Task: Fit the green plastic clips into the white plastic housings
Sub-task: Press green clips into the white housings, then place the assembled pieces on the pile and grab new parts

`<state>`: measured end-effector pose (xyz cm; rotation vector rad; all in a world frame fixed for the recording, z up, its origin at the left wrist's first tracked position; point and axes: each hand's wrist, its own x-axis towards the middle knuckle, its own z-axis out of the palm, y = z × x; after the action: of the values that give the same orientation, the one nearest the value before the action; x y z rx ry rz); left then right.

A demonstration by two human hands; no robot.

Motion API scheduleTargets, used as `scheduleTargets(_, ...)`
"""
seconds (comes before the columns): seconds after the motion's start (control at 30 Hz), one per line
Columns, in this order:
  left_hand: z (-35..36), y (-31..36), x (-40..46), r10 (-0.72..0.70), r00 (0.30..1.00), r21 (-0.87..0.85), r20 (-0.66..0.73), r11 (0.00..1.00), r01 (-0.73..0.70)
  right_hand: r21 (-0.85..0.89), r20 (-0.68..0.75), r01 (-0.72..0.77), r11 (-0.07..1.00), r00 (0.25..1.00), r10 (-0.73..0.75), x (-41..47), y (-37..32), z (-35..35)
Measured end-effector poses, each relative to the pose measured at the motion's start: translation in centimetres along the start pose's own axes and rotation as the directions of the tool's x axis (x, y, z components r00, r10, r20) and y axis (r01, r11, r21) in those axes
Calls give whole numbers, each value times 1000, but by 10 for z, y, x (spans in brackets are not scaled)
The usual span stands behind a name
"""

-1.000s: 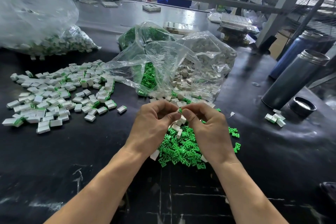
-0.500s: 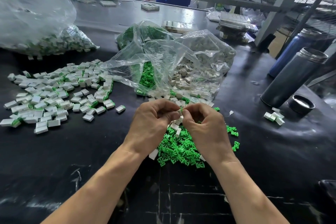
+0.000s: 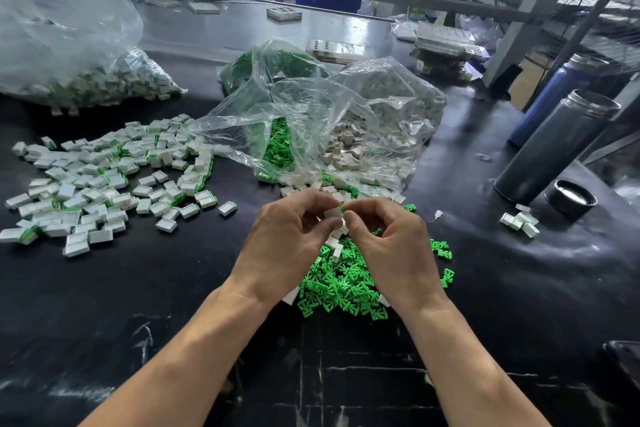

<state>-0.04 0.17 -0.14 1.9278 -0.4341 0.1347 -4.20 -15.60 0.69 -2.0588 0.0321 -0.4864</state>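
Observation:
My left hand (image 3: 289,246) pinches a small white housing (image 3: 333,212) at its fingertips. My right hand (image 3: 391,250) meets it from the right, fingertips pressed on a green clip (image 3: 341,208) whose tip shows at the housing's right end. Both hands hover over a loose heap of green clips (image 3: 341,282) with a few white housings mixed in. A clear bag (image 3: 311,121) behind the hands spills green clips and white housings onto the black table (image 3: 138,288).
A spread of assembled white-and-green pieces (image 3: 100,180) lies at the left, and a full bag of them (image 3: 69,55) behind. Two metal flasks (image 3: 557,146) and a black lid (image 3: 570,197) stand at the right, beside a few white pieces (image 3: 519,220).
The hands stay pressed together over the heap. The white housing now shows more between the fingertips, with the green clip's tip at its right end.

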Motion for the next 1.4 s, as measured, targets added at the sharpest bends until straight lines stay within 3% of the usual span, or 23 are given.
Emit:
scheduleTargets(0.23,1,-1,0,20,1000,30,-12,999,-20,-189,-53,93,978,993,-105,0,-1,2)
scheduleTargets(0.53,0,2,-3,18,1000,42,-25,999,-17,-87,-20,61,994,998,-63,-1,4,2)
scheduleTargets(0.7,-7,0,0,-44,999,184,-11,982,45,-155,-36,61,986,997,-67,-1,3,3)
scheduleTargets(0.97,-44,-28,19,-237,947,587,-219,743,322,-260,-21,-96,961,995,94,1,5,-10)
scheduleTargets(1.2,-56,-38,22,-248,907,659,-341,624,419,-355,-15,-160,921,986,165,5,9,-17)
scheduleTargets(1.3,-59,-40,21,-240,895,633,-375,640,437,-398,10,-176,900,981,196,5,10,-21)
scheduleTargets(1.4,-57,-33,20,-209,923,573,-323,733,367,-420,59,-191,887,970,237,5,11,-25)
